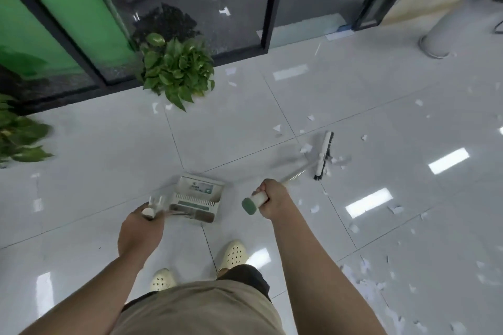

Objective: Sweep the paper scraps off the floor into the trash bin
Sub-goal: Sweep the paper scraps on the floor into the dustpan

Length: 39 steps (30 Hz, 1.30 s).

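green glass wall (68, 8), potted plant (177, 68) | left hand (141, 228) curled round dustpan (197, 200) handle | right hand (272, 198) gripping broom (322, 156) handle | paper scraps (364, 280) strewn on glossy white tile floor (231, 122), densest right

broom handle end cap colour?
Green, on the broom handle end cap, just below the right hand; head view.

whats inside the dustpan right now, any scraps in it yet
The dustpan tray shows a printed label and a comb-like row of teeth, with no paper scraps visible on it. Its near end by the left hand is motion-blurred, so scraps there cannot be ruled out.
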Available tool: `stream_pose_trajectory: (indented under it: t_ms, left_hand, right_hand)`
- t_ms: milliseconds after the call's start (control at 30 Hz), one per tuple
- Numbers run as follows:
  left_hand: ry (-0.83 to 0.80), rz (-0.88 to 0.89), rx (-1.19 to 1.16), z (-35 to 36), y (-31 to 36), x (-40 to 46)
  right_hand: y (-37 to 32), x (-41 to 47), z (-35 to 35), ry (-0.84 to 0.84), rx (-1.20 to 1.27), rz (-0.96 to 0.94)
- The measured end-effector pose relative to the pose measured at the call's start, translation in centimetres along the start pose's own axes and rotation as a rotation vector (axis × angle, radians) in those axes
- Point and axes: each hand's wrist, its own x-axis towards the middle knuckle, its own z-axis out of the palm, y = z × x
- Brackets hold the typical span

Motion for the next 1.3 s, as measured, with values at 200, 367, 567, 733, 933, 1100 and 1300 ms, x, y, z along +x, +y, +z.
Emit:
stream_pose_trajectory:
  t_ms: [200, 367, 567, 733, 933, 1100, 1300]
  left_hand:
    - [-0.111, 0.144, 0.007, 2.6, 5.5, 1.8]
    - [-0.154, 0.205, -0.016, 2.6, 7.8, 4.4]
    - [-0.216, 0.250, 0.072, -0.5, 9.2, 12.2]
    - [-0.254, 0.265, 0.174, -3.6, 9.8, 19.9]
    - [-0.280, 0.296, 0.264, -5.7, 11.1, 24.9]
    - [-0.251, 0.269, 0.223, -4.4, 13.7, 27.6]
    - [-0.175, 0.239, 0.221, -0.5, 18.9, 28.7]
  right_hand:
    - [-1.2, -1.2, -0.4, -0.131, 0.231, 0.035]
    - [-1.0, -0.2, 3.0, -0.274, 0.372, 0.168]
    - [-0.2, 1.0, 12.5, -0.341, 0.201, 0.246]
    - [-1.8, 2.6, 19.1, -0.388, 0.380, 0.279]
    - [-3.1, 5.2, 19.3, -0.295, 0.547, 0.283]
    - [-4.6, 7.0, 13.8, -0.101, 0.535, 0.233]
    - [-10.9, 10.2, 13.3, 0.194, 0.446, 0.085]
